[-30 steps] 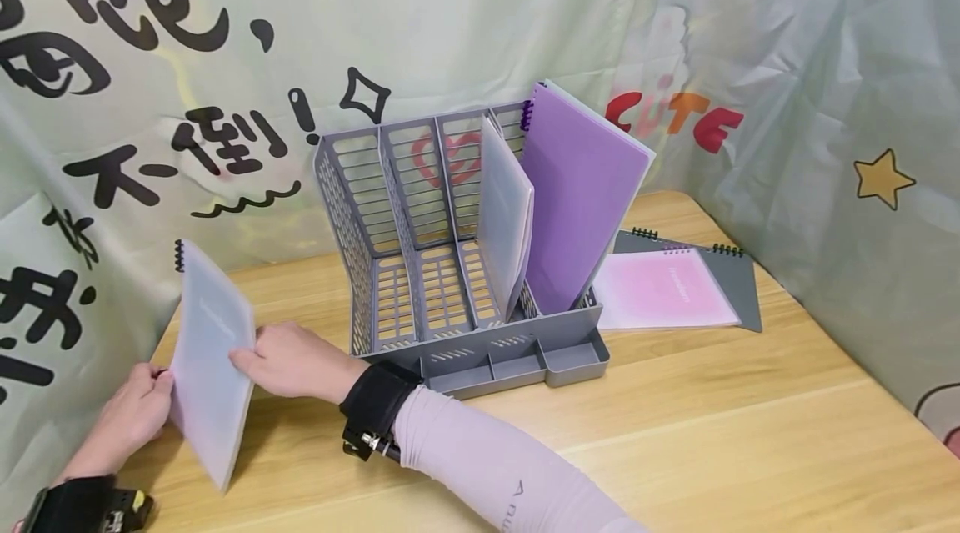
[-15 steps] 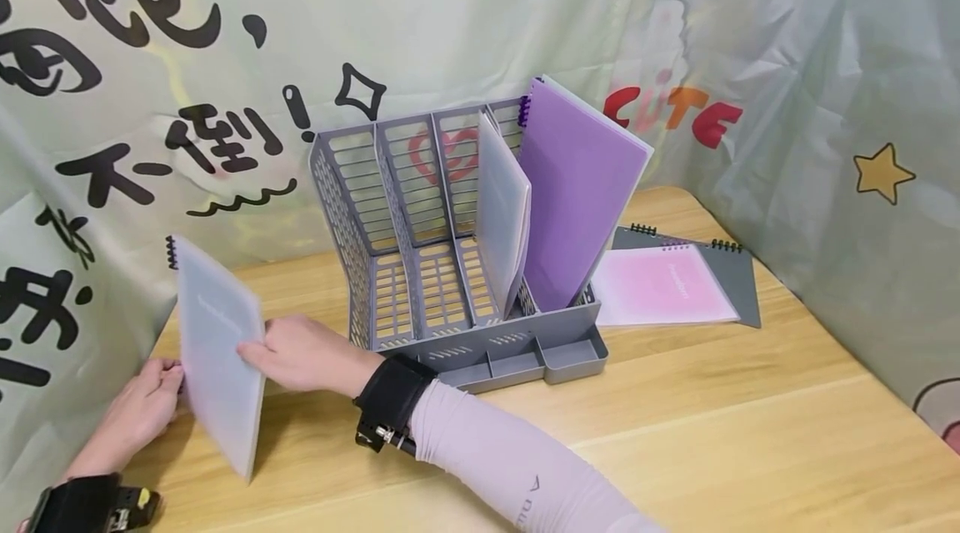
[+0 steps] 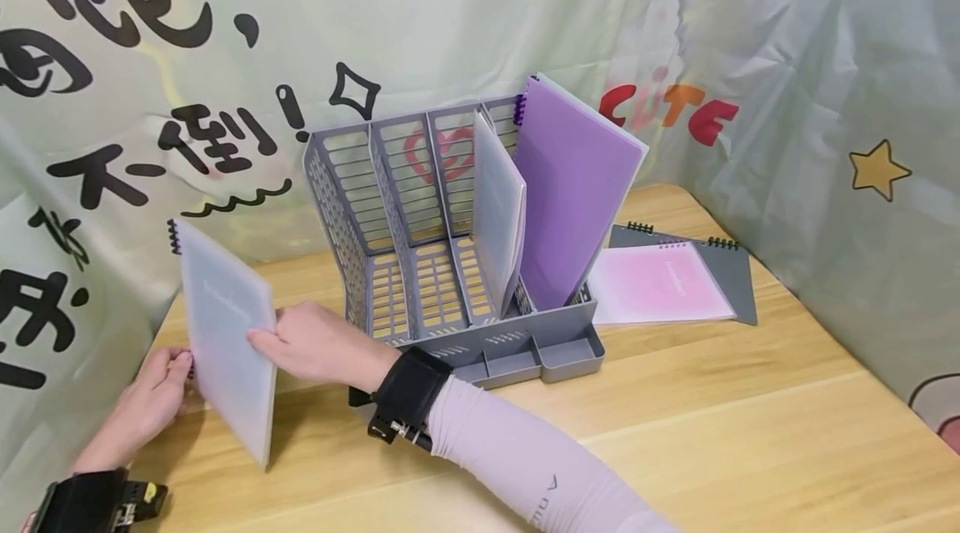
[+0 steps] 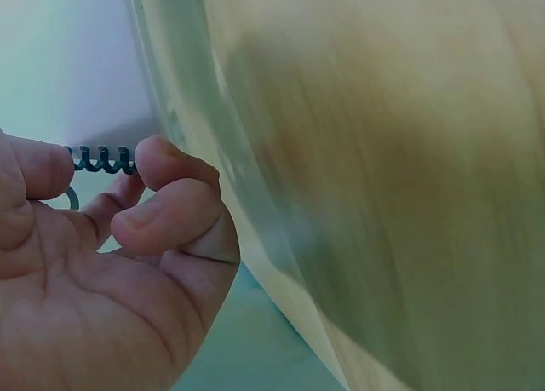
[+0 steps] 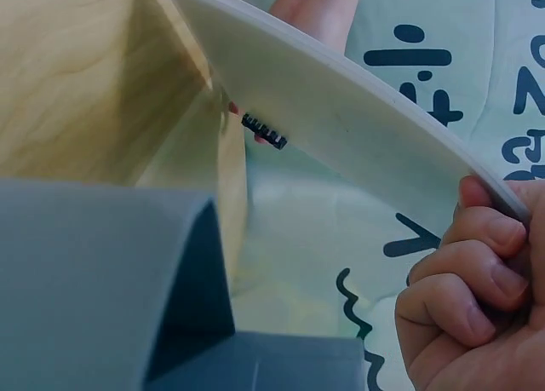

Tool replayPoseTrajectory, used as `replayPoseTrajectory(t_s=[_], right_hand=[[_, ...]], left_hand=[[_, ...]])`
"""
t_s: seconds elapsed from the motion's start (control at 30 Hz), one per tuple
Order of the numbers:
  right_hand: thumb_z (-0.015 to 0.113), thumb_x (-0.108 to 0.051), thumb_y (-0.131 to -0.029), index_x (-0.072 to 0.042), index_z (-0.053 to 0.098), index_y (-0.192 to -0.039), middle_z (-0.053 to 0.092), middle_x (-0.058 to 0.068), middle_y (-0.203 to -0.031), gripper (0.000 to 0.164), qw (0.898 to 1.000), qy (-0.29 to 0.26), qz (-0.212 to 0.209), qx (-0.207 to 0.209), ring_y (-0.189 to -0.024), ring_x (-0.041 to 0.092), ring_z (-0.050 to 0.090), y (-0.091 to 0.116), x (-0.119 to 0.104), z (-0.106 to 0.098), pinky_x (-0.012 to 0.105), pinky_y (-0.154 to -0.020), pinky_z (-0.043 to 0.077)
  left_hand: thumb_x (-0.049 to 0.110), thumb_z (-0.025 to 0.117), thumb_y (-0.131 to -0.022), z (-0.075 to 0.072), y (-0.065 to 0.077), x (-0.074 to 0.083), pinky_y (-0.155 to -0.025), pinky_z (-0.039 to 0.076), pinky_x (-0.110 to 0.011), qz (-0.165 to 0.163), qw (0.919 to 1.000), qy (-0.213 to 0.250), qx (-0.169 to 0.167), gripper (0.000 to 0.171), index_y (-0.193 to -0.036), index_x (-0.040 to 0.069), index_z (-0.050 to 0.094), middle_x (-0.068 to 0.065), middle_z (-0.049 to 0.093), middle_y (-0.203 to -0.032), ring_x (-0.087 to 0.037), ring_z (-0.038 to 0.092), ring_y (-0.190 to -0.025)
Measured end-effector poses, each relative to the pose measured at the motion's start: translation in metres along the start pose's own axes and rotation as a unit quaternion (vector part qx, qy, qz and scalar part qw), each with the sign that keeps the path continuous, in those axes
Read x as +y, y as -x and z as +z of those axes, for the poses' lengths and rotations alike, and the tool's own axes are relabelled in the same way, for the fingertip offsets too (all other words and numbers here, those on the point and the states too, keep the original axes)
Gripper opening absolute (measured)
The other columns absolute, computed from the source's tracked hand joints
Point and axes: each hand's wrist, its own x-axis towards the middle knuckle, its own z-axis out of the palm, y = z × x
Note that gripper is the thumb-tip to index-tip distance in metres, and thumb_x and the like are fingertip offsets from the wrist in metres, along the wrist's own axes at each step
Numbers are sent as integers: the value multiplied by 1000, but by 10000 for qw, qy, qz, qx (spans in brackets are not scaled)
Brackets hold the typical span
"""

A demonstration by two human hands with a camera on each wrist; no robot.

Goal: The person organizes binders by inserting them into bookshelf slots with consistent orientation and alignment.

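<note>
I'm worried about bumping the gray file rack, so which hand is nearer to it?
Right. The right hand is beside the left end of the gray file rack, holding the pale notebook; the left hand is farther left, across the notebook from the rack.

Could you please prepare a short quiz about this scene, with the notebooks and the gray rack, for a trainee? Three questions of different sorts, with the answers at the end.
1. Fill in: In the head view, the purple notebook stands in the ____ compartment of the gray rack.
2. True or false: The left hand holds the pale notebook outside the rack by the edge with the black spiral.
3. Choose: The pink notebook lies
A) inside the rack
B) partly on the dark gray notebook
C) under the purple notebook

Key: 1 rightmost; 2 true; 3 B.
</note>
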Motion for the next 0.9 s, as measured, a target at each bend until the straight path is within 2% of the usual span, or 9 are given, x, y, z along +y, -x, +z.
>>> replayPoseTrajectory(t_s=[0.27,0.4,0.47,0.6,0.67,0.83,0.9], right_hand=[[39,-34,-105,-16,67,-121,56,-14,-68,37,9996,207,-146,104,-42,2,36,8,3,-13,16,-38,33],[39,-34,-105,-18,68,-102,46,-10,-58,34,9992,319,-210,149,-43,2,35,12,5,-19,16,-41,33],[38,-34,-105,-19,65,-91,41,-8,-55,34,9988,379,-252,175,-43,2,34,14,6,-23,17,-42,33],[38,-33,-105,-19,59,-80,37,-8,-55,36,9981,481,-339,207,-44,3,33,19,8,-29,18,-43,34],[38,-32,-105,-18,61,-80,38,-8,-55,37,9978,486,-402,220,-44,2,33,21,9,-32,18,-43,34],[39,-30,-105,-16,68,-98,45,-8,-58,33,9973,419,-537,279,-44,2,36,28,11,-41,17,-43,35],[39,-28,-105,-15,68,-94,45,-8,-57,34,9969,364,-602,340,-43,2,35,31,13,-46,16,-42,33]], left_hand=[[39,12,-106,3,-2,3,-49,42,-30,82,9994,324,-23,56,-126,-9,33,-18,47,-95,-19,50,-60],[38,11,-107,3,-4,4,-49,44,-30,128,9986,519,-21,54,-124,-8,32,-19,45,-99,-21,51,-63],[40,11,-106,4,-5,6,-49,43,-30,109,9987,493,-30,55,-125,-8,32,-20,46,-100,-21,51,-64],[42,10,-106,4,-8,10,-51,43,-30,45,9991,399,-132,58,-125,-9,31,-19,48,-94,-22,52,-65],[42,8,-105,5,-9,11,-52,43,-30,22,9988,424,-227,59,-125,-10,30,-19,47,-93,-22,52,-66],[44,8,-105,7,-11,16,-55,45,-32,-54,9972,631,-395,62,-129,-11,28,-24,49,-102,-23,52,-68],[43,10,-105,10,-12,18,-55,45,-32,-6,9977,611,-291,62,-130,-10,29,-24,51,-102,-23,52,-66]])
